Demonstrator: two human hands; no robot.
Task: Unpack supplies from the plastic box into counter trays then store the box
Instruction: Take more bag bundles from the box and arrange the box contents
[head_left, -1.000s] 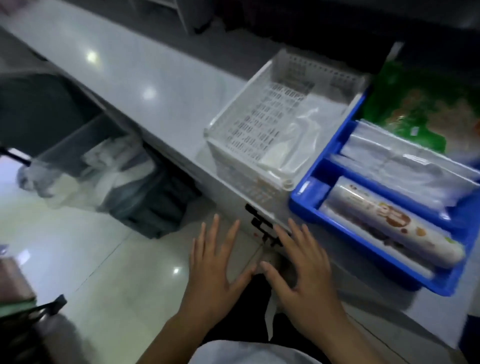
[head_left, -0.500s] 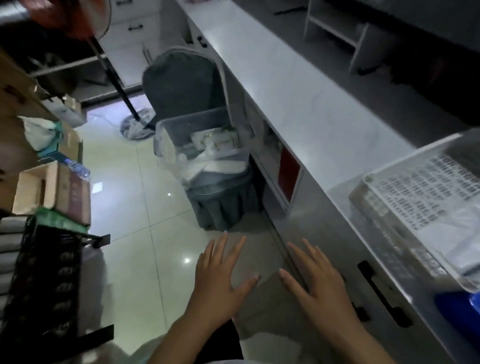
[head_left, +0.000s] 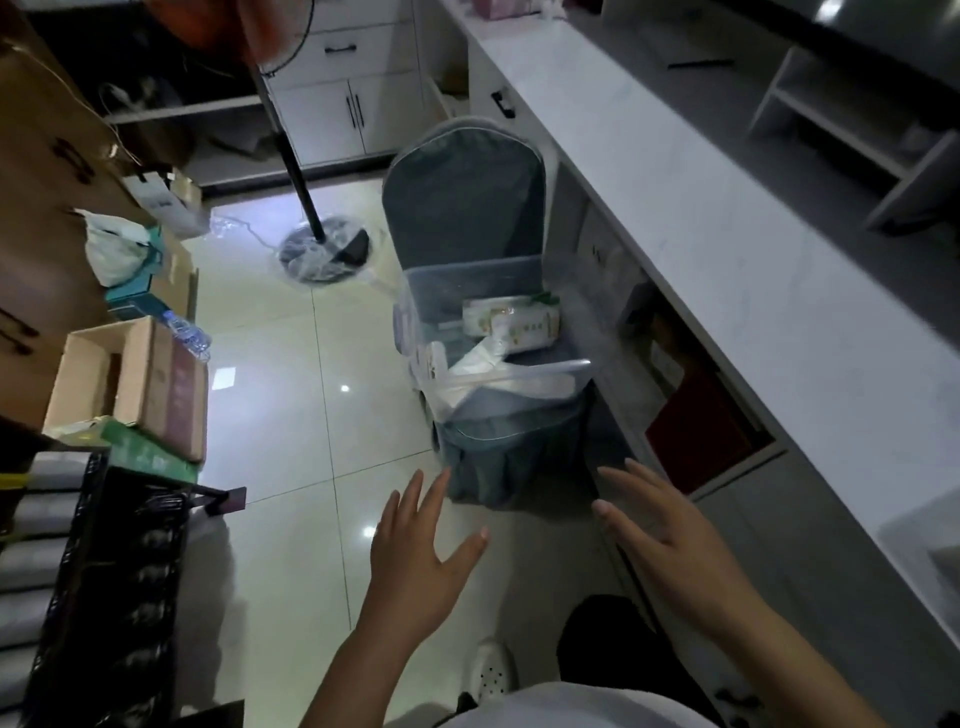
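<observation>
A clear plastic box (head_left: 426, 332) rests on the seat of a grey covered chair (head_left: 467, 208) beside the counter. Inside it lie a white-and-green packet (head_left: 511, 319) and white plastic bags (head_left: 498, 374). My left hand (head_left: 421, 561) hovers over the floor in front of the chair, fingers spread, holding nothing. My right hand (head_left: 670, 540) is held out by the counter's cabinet front, also spread and empty. Both hands are short of the box. A corner of the white slotted tray (head_left: 930, 535) shows at the far right on the counter.
The white counter (head_left: 701, 218) runs along the right, with an open cubby holding a red item (head_left: 696, 431) under it. Cardboard boxes (head_left: 130, 384) and a black crate (head_left: 119, 582) crowd the left. A fan stand's base (head_left: 322, 249) sits on the tiled floor behind the chair.
My view has swung left from the counter trays to the chair and box; the blue tray has left the view. Both hands stay spread and empty and have moved apart.
</observation>
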